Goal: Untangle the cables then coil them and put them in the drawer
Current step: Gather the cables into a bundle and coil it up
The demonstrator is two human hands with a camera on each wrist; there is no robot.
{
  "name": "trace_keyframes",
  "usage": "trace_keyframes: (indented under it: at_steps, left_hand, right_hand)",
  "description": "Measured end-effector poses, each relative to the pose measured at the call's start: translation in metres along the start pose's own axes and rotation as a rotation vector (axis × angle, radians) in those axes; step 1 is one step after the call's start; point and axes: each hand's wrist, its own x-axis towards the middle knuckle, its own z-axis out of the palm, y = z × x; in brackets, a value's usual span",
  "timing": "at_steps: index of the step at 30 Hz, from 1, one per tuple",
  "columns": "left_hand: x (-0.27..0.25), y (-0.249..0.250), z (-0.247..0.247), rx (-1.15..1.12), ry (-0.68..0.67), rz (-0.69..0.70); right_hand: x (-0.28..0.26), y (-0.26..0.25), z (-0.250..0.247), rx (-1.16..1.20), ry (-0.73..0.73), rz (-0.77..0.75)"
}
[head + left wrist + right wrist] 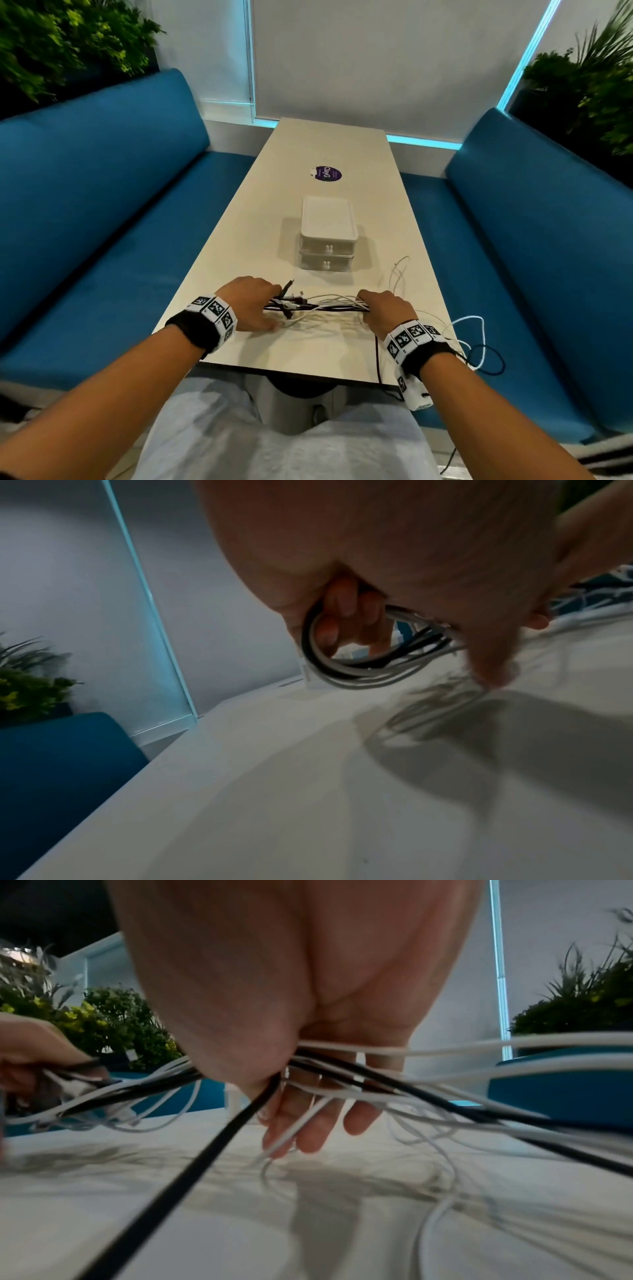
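A tangle of white and black cables (325,303) stretches between my two hands just above the near end of the table (308,349). My left hand (265,305) grips its left end; the left wrist view shows the fingers (337,618) curled round a loop of cables (329,666). My right hand (370,308) holds the right end, with strands (342,1069) running between thumb and fingers (308,1123). Loose strands (472,342) trail over the table's right edge. A white two-drawer unit (329,236) stands behind, both drawers closed.
A purple round sticker (327,173) lies on the table farther back. Blue benches (102,212) flank the table on both sides. Plants (51,41) stand behind the bench backs. One black cable (377,359) hangs over the table's front edge.
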Motion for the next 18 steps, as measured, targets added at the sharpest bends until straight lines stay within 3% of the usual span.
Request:
trace_keyframes:
  at_steps: [2,5,10,12,15,18]
  left_hand:
    - [0.003,-0.004,-0.005,0.1,-0.038,-0.045]
    - [0.007,-0.014,-0.019,0.18,0.063,-0.162]
    - [0.012,-0.039,-0.04,0.162,0.194,-0.338]
    - [0.013,-0.044,-0.04,0.145,0.188,-0.378]
    - [0.009,-0.051,-0.025,0.082,0.123,-0.476]
    - [0.003,-0.059,-0.003,0.047,0.056,-0.556]
  right_hand:
    - [0.001,-0.005,-0.001,0.08,-0.02,-0.003]
    - [0.003,-0.012,-0.002,0.227,-0.056,-0.014]
    - [-0.002,-0.002,0.003,0.012,-0.047,-0.048]
    - [-0.005,0.008,0.0,-0.083,-0.06,-0.016]
    - [-0.009,0.018,-0.009,-0.05,-0.131,0.047]
    - [-0.011,0.029,-0.011,-0.031,-0.108,0.08]
